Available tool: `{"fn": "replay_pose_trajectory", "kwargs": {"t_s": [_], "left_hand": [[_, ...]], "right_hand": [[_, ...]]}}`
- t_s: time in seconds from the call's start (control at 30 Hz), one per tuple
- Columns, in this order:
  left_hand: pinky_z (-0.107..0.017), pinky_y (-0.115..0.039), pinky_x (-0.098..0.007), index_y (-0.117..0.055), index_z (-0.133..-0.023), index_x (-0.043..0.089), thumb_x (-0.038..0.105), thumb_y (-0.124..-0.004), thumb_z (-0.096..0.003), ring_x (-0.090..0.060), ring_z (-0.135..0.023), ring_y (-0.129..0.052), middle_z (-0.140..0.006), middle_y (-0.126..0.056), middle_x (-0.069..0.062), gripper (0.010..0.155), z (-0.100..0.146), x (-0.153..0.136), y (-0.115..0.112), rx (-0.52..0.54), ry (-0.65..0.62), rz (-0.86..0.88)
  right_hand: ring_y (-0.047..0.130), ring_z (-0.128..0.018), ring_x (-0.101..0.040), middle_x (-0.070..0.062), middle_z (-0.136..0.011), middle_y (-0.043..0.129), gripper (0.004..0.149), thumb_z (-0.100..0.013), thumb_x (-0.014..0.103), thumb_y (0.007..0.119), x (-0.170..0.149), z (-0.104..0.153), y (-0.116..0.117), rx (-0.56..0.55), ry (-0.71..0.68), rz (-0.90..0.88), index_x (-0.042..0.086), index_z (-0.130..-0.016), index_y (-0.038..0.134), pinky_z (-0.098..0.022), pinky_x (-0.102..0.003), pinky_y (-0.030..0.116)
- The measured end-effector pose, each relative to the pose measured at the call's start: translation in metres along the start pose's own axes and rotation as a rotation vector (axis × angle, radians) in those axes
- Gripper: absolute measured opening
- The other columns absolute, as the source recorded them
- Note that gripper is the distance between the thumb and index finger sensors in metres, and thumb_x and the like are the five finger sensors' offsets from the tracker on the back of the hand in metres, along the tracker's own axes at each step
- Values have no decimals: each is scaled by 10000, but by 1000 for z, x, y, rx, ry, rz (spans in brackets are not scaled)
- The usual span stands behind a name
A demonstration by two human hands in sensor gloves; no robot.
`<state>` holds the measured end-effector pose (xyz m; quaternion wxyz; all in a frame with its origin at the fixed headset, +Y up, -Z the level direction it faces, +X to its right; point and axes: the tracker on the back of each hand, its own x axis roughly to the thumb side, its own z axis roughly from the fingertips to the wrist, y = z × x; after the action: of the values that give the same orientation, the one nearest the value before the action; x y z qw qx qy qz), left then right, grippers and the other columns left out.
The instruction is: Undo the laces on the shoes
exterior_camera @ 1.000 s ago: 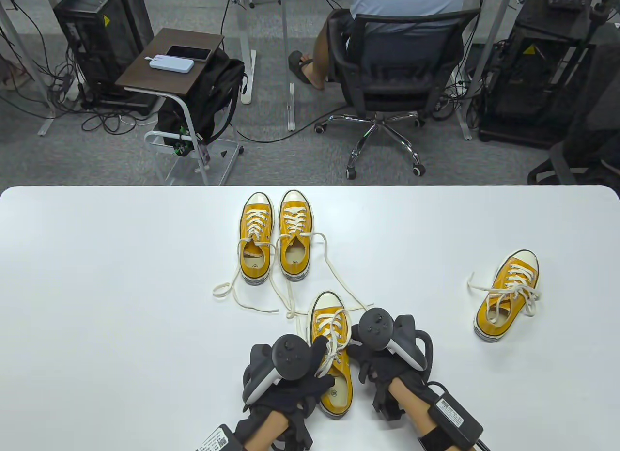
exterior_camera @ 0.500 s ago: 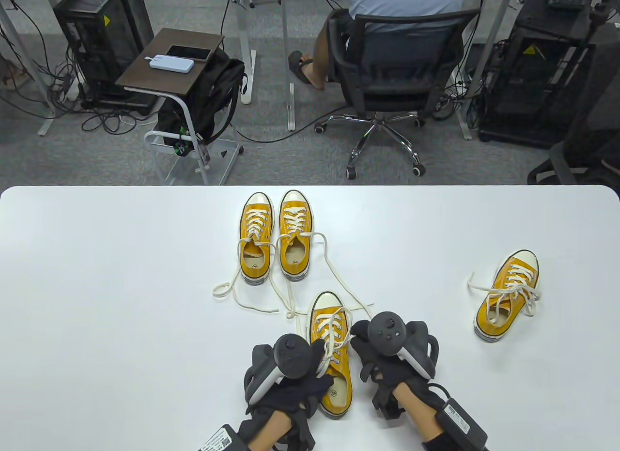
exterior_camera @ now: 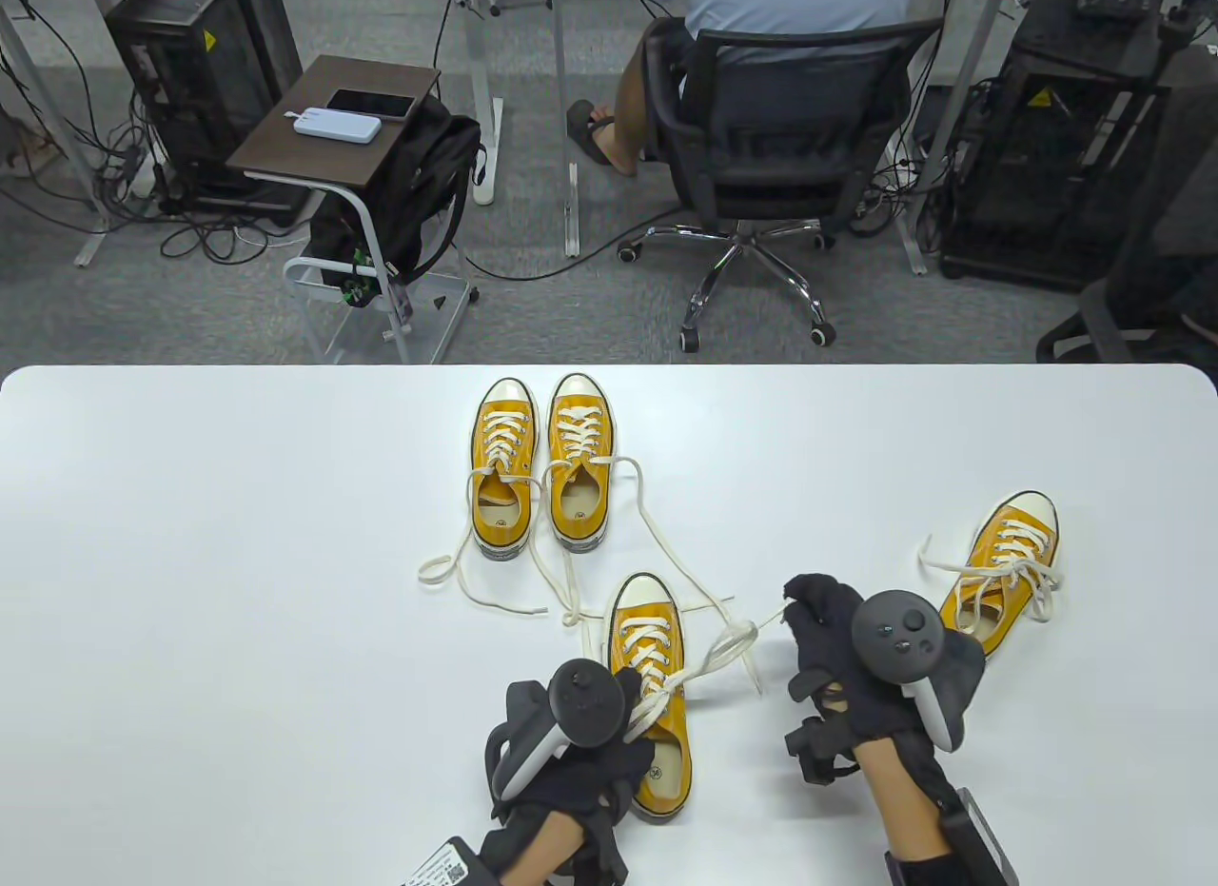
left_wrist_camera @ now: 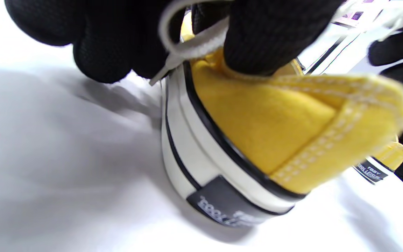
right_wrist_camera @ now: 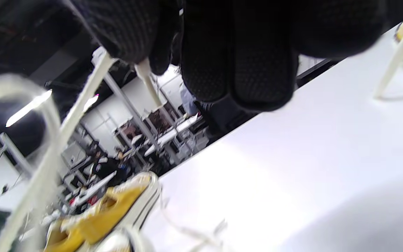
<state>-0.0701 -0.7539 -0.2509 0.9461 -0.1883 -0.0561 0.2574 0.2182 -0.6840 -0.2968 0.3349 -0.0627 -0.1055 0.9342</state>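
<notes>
White table (exterior_camera: 190, 562): 4 yellow sneakers (exterior_camera: 578, 462), loose laces (exterior_camera: 447, 567).

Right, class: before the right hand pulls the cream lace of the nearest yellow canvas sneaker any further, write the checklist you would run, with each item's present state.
1. Right hand pinches the cream lace end: ok, seen in the right wrist view.
2. Left hand holds the nearest yellow canvas sneaker at its collar: ok.
3. Lace drawn out to the right from the sneaker: ok.
4. Bow fully undone: not ok, a loop shows along the lace.
5. Pull path clear of the yellow sneaker on the right: cannot tell, the right hand overlaps it.
</notes>
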Motion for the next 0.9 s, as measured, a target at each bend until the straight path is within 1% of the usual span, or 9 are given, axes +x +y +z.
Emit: {"fn": "replay_pose_trajectory", "kwargs": {"t_s": [0.23,0.4,0.47,0.6,0.63,0.67,0.73,0.8,0.9], "left_hand": [[-555,-758,-564,-468,-1126,279,471,-800,-485,-437,-784,-869,-978,-783,-174,747,0,0,0,-4,7,10],[-554,-758,-563,-469,-1126,279,466,-801,-485,-438,-783,-868,-977,-784,-176,745,0,-1,0,-5,10,18],[-553,-759,-563,-472,-1126,283,469,-801,-485,-438,-782,-869,-978,-783,-177,744,0,-1,0,-4,11,21],[-550,-763,-559,-469,-1125,267,463,-798,-486,-433,-781,-871,-976,-785,-174,745,-1,0,0,-2,16,4],[-551,-760,-561,-475,-1124,263,461,-800,-485,-436,-781,-870,-977,-783,-176,744,-1,0,0,-1,18,14],[-552,-760,-561,-474,-1125,266,462,-798,-486,-436,-783,-868,-978,-780,-181,742,-1,0,0,-3,17,19],[-551,-761,-560,-476,-1124,265,465,-799,-485,-434,-782,-870,-976,-784,-173,743,-1,-1,-1,2,17,14],[-550,-761,-561,-482,-1122,263,460,-802,-484,-436,-781,-869,-976,-785,-177,740,-1,-2,-1,0,15,29],[-549,-762,-561,-485,-1122,265,463,-800,-484,-437,-779,-871,-973,-788,-177,739,-1,-1,-1,6,13,23]], "right_hand": [[961,-557,-390,-182,-836,887,354,-458,348,757,-42,-5,-61,-220,148,-169,293,-808,772,-361,-506,799],[959,-569,-372,-167,-852,866,360,-469,359,728,-75,2,-101,-433,249,-277,300,-824,736,-369,-492,805],[953,-582,-368,-165,-868,848,361,-475,364,720,-86,6,-110,-483,276,-307,306,-832,722,-378,-490,803],[950,-605,-341,-143,-885,815,363,-489,376,674,-97,14,-120,-616,315,-331,320,-848,669,-396,-471,815],[948,-612,-336,-134,-885,809,364,-491,379,671,-99,18,-125,-679,305,-349,322,-850,662,-402,-466,816],[945,-614,-340,-133,-877,813,364,-489,381,683,-99,18,-126,-695,293,-356,319,-847,673,-405,-470,814],[947,-606,-353,-142,-861,834,363,-486,386,712,-97,18,-122,-625,275,-341,312,-842,701,-401,-481,812],[967,-567,-363,-137,-803,890,365,-475,376,753,-94,12,-115,-561,253,-307,276,-827,751,-372,-488,816],[980,-514,-395,-165,-743,938,372,-442,368,827,-82,1,-96,-334,189,-232,230,-788,831,-327,-508,814]]}}
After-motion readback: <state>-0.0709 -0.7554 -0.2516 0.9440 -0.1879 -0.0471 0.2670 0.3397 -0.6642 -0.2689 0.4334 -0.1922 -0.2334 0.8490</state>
